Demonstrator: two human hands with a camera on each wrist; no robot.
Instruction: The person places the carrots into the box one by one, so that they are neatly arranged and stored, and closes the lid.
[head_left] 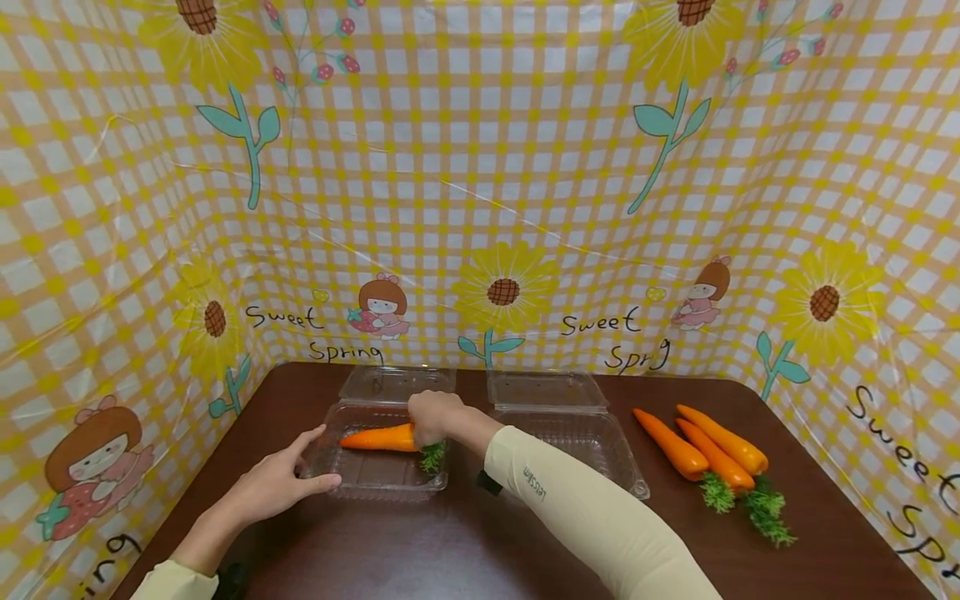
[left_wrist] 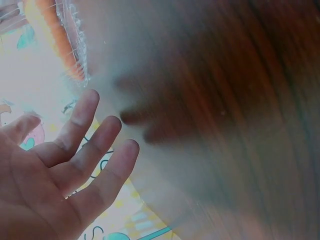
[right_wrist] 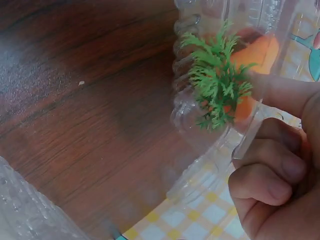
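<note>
An orange carrot (head_left: 378,438) with green leaves (right_wrist: 220,82) lies within the left clear plastic clamshell box (head_left: 390,482), its tip pointing left. At the leafy end, my right hand (head_left: 437,417) grips the carrot; in the right wrist view the index finger meets it while the other fingers curl inward. The right thumb is hidden. My left hand (head_left: 273,483) is beside the box's left edge, thumb and fingers spread apart. In the left wrist view the left fingers (left_wrist: 97,155) are loosely extended with nothing between them.
A second open clamshell box (head_left: 622,454) stands to the right, partly behind my right sleeve (head_left: 592,517). Several carrots (head_left: 716,454) lie at the table's right. Both box lids lean toward the checked cloth (head_left: 510,208) that surrounds the brown table (head_left: 360,546).
</note>
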